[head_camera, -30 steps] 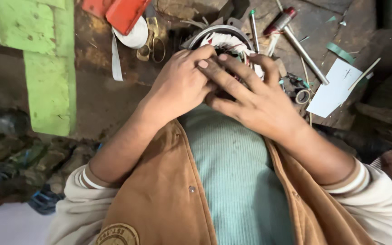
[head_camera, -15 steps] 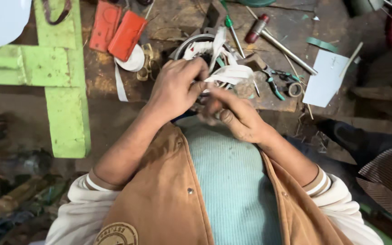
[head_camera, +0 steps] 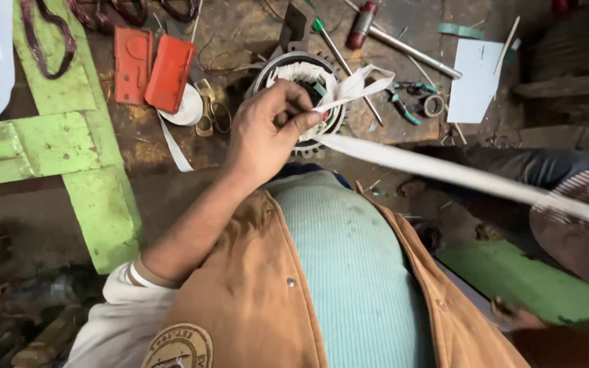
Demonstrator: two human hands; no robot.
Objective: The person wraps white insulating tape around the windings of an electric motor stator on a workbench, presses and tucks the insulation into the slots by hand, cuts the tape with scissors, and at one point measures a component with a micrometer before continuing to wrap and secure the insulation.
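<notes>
left hand (head_camera: 267, 129): closed, thumb and fingers pinching a white tape (head_camera: 444, 170) at the near rim of the stator (head_camera: 298, 82); forearm runs back toward the near left into a cream cuff.
right hand: out of view past the right edge; whether it grips anything cannot be told.
white tape: one run stretched taut from the pinch out to the near right, blurred at its far end; a looped piece lies over the stator's right side.
stator: round, ribbed metal ring wrapped in white tape, on the bench at far centre, just beyond the left hand.
two red cases (head_camera: 151, 68): far left of the stator, side by side.
tape roll (head_camera: 185, 109): white, touching the nearer red case.
screwdriver (head_camera: 339, 54): green-tipped, just right of the stator.
hammer (head_camera: 397, 37): red-handled, far right.
white card (head_camera: 475, 78): right of the hammer.
green frame (head_camera: 69, 143): painted, along the left.
</notes>
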